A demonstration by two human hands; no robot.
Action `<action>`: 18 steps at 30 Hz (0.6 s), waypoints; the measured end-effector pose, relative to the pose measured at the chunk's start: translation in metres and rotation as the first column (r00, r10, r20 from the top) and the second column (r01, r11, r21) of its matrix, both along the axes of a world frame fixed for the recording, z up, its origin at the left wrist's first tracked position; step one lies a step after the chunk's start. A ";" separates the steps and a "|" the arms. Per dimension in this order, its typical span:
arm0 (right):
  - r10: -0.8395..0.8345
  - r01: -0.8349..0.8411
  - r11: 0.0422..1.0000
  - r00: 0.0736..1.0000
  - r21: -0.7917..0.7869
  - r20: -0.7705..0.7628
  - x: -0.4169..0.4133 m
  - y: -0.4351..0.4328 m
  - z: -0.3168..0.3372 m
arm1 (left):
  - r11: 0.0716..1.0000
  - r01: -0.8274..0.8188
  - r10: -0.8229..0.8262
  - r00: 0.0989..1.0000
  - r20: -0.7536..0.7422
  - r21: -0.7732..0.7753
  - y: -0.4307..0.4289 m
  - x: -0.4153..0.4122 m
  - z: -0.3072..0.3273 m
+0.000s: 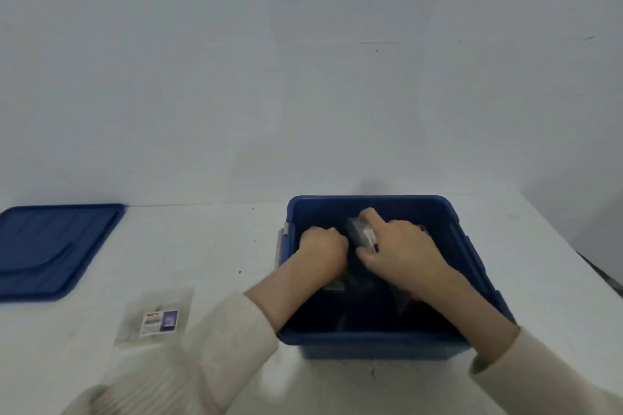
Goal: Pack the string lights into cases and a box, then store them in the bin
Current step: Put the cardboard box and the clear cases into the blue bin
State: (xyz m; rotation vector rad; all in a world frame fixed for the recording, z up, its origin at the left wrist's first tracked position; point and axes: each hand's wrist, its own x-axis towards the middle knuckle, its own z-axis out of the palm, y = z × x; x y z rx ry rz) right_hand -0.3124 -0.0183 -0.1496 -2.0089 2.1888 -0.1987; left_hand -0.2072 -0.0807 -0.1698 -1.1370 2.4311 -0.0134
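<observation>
A blue plastic bin [472,266] stands open on the white table, right of centre. Both my hands are down inside it. My right hand [401,249] grips a small box [362,232] with a grey face and a dark end, thumb and fingers curled round it. My left hand [323,242] is just left of that box, its fingers curled downward; what they hold is hidden. Dark, clear-wrapped cases [401,300] lie on the bin floor under my right wrist, blurred and hard to make out.
The bin's blue lid [50,249] lies flat at the table's far left. A clear plastic packet with a printed label [158,317] lies on the table left of my left sleeve. A plain wall rises behind the table. The table's right edge runs near the bin.
</observation>
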 end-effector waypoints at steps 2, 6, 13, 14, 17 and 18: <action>0.056 -0.051 0.998 0.989 0.042 -0.134 0.007 -0.008 -0.004 | 0.996 0.085 -0.085 0.996 -0.005 0.000 0.003 0.006 0.008; 0.206 -0.137 0.965 0.924 0.225 -0.322 0.020 -0.019 -0.018 | 0.990 0.140 -0.140 0.989 0.043 0.021 0.012 0.011 0.004; 0.283 -0.164 0.931 0.889 0.327 -0.359 0.021 -0.024 -0.028 | 0.998 0.065 -0.065 0.998 -0.012 -0.006 0.016 0.011 -0.005; 0.298 -0.169 0.914 0.897 0.369 -0.326 0.021 -0.024 -0.028 | 0.998 0.059 -0.059 0.998 -0.018 -0.013 0.015 0.011 -0.005; 0.355 -0.184 0.824 0.905 0.536 -0.235 0.020 -0.024 -0.029 | 0.996 0.070 -0.071 0.997 -0.018 -0.054 0.012 0.011 -0.009; 0.356 -0.171 0.809 0.904 0.562 -0.237 0.020 -0.023 -0.028 | 0.996 0.070 -0.071 0.997 -0.019 -0.060 0.011 0.011 -0.010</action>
